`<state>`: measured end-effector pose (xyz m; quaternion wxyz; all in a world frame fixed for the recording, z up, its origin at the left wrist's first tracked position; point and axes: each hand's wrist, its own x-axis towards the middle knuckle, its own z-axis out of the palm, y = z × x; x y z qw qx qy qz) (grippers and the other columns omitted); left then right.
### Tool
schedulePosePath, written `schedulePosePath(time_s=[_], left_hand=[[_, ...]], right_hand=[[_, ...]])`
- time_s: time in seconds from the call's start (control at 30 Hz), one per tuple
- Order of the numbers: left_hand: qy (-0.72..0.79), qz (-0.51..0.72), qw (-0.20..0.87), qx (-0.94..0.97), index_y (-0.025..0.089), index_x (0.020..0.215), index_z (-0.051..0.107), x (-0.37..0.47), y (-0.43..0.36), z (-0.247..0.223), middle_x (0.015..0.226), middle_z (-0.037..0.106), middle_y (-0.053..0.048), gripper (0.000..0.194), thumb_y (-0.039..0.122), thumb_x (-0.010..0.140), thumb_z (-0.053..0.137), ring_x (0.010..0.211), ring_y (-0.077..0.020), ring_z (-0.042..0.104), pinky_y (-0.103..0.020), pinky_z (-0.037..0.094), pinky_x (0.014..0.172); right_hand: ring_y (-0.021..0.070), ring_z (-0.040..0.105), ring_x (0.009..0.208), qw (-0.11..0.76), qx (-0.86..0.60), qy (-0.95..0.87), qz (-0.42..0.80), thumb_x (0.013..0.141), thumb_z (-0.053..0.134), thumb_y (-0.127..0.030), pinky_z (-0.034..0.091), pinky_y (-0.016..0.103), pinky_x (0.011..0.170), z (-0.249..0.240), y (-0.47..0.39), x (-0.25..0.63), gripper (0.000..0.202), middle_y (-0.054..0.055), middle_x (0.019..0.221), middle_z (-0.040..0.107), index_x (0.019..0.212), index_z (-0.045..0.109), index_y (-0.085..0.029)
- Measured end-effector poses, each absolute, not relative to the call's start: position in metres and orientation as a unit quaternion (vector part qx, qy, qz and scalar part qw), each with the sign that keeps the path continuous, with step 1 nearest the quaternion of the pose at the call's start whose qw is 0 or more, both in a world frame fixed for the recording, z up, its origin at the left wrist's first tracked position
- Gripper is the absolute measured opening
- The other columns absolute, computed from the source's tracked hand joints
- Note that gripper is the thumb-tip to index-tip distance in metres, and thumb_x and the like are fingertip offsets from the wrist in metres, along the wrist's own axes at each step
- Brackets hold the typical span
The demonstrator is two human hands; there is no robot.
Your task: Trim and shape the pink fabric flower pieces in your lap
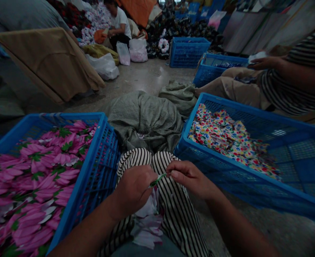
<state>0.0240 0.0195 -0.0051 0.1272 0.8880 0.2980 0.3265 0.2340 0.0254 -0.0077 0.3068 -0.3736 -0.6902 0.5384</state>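
Observation:
Above my striped lap, my left hand (137, 189) is closed round a small fabric piece. Its narrow green end (159, 179) stretches across to my right hand (191, 178), whose thumb and finger pinch the tip. Part of the piece is hidden in my left fist. Below the hands, pale, pink-edged fabric pieces (148, 228) lie between my legs; whether they join the held one I cannot tell. To my left a blue crate (100, 142) is heaped with pink, green-topped, petal-shaped fabric pieces (43, 162).
At right stands another blue crate (243, 159) with colourful patterned fabric pieces (224, 134). Grey-green sacks (146, 114) lie ahead of my knees. A person in stripes (283, 85) sits at right; another person (121, 23) sits at the back. A brown-covered board (50, 60) leans at left.

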Motion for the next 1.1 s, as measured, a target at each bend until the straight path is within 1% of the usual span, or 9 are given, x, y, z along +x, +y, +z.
schedulePosePath(time_s=[0.17, 0.27, 0.37, 0.43, 0.57, 0.63, 0.73, 0.93, 1.1], left_hand=[[0.279, 0.283, 0.041, 0.917, 0.019, 0.08, 0.055, 0.026, 0.02, -0.001, 0.066, 0.06, -0.003, 0.019, 0.014, 0.081, 0.037, 0.061, -0.0153, 0.053, -0.027, 0.037, 0.056], [0.273, 0.262, 0.049, 0.924, 0.02, 0.079, 0.055, 0.025, 0.019, -0.002, 0.066, 0.059, -0.003, 0.018, 0.014, 0.08, 0.038, 0.062, -0.0154, 0.053, -0.028, 0.037, 0.059], [0.305, 0.269, 0.15, 0.901, 0.021, 0.081, 0.054, 0.026, 0.019, -0.003, 0.069, 0.059, -0.002, 0.015, 0.012, 0.077, 0.043, 0.065, -0.0152, 0.054, -0.027, 0.038, 0.061], [0.382, 0.292, 0.268, 0.835, 0.021, 0.08, 0.051, 0.03, 0.019, -0.002, 0.069, 0.057, 0.0, 0.011, 0.012, 0.074, 0.049, 0.065, -0.0141, 0.053, -0.025, 0.038, 0.059], [0.509, 0.319, 0.535, 0.594, 0.021, 0.075, 0.044, 0.042, 0.021, 0.001, 0.065, 0.053, 0.005, 0.018, 0.016, 0.069, 0.06, 0.059, -0.0101, 0.051, -0.019, 0.037, 0.052], [0.505, 0.308, 0.628, 0.506, 0.019, 0.078, 0.046, 0.045, 0.022, 0.0, 0.065, 0.054, 0.005, 0.02, 0.019, 0.068, 0.063, 0.056, -0.0087, 0.05, -0.018, 0.036, 0.049], [0.47, 0.301, 0.738, 0.38, 0.016, 0.08, 0.052, 0.044, 0.023, -0.004, 0.064, 0.056, 0.003, 0.021, 0.027, 0.068, 0.065, 0.051, -0.0081, 0.049, -0.018, 0.036, 0.046], [0.424, 0.37, 0.807, 0.18, 0.012, 0.067, 0.055, 0.041, 0.023, -0.008, 0.059, 0.057, 0.001, 0.016, 0.02, 0.065, 0.069, 0.051, -0.0072, 0.051, -0.017, 0.04, 0.05], [0.413, 0.394, 0.8, 0.185, 0.014, 0.066, 0.051, 0.048, 0.019, -0.007, 0.057, 0.056, 0.002, 0.016, 0.022, 0.069, 0.065, 0.048, -0.0072, 0.049, -0.018, 0.04, 0.048]], right_hand=[[0.0097, 0.035, 0.054, 0.225, -0.35, -0.752, 0.51, 0.086, 0.045, -0.032, 0.026, 0.022, 0.049, 0.004, 0.03, 0.239, 0.027, -0.004, 0.058, 0.037, 0.068, 0.056, -0.016], [0.0084, 0.03, 0.05, 0.2, -0.355, -0.748, 0.524, 0.085, 0.047, -0.031, 0.023, 0.021, 0.046, 0.004, 0.033, 0.241, 0.031, -0.005, 0.054, 0.031, 0.058, 0.051, -0.016], [0.0079, 0.025, 0.047, 0.223, -0.364, -0.704, 0.567, 0.084, 0.048, -0.036, 0.019, 0.022, 0.043, -0.002, 0.034, 0.243, 0.037, -0.006, 0.051, 0.027, 0.053, 0.049, -0.016], [0.0082, 0.023, 0.045, 0.303, -0.399, -0.631, 0.592, 0.085, 0.044, -0.042, 0.018, 0.022, 0.042, -0.009, 0.034, 0.243, 0.037, -0.006, 0.049, 0.027, 0.06, 0.056, -0.016], [0.0083, 0.031, 0.046, 0.447, -0.443, -0.493, 0.6, 0.076, 0.054, -0.048, 0.022, 0.02, 0.042, -0.026, 0.029, 0.231, 0.033, -0.003, 0.061, 0.047, 0.088, 0.061, -0.018], [0.008, 0.036, 0.049, 0.441, -0.432, -0.473, 0.628, 0.067, 0.065, -0.042, 0.027, 0.02, 0.044, -0.034, 0.024, 0.221, 0.029, -0.002, 0.066, 0.052, 0.082, 0.061, -0.017], [0.0072, 0.037, 0.045, 0.449, -0.421, -0.39, 0.685, 0.066, 0.068, -0.036, 0.029, 0.019, 0.043, -0.041, 0.018, 0.208, 0.024, -0.005, 0.055, 0.047, 0.067, 0.055, -0.016], [0.0067, 0.039, 0.043, 0.493, -0.404, -0.262, 0.725, 0.058, 0.075, -0.034, 0.029, 0.018, 0.042, -0.043, 0.016, 0.205, 0.029, -0.004, 0.052, 0.05, 0.062, 0.053, -0.015], [0.0068, 0.038, 0.041, 0.508, -0.41, -0.228, 0.722, 0.055, 0.077, -0.034, 0.028, 0.018, 0.041, -0.041, 0.014, 0.204, 0.031, -0.005, 0.05, 0.048, 0.065, 0.053, -0.016]])
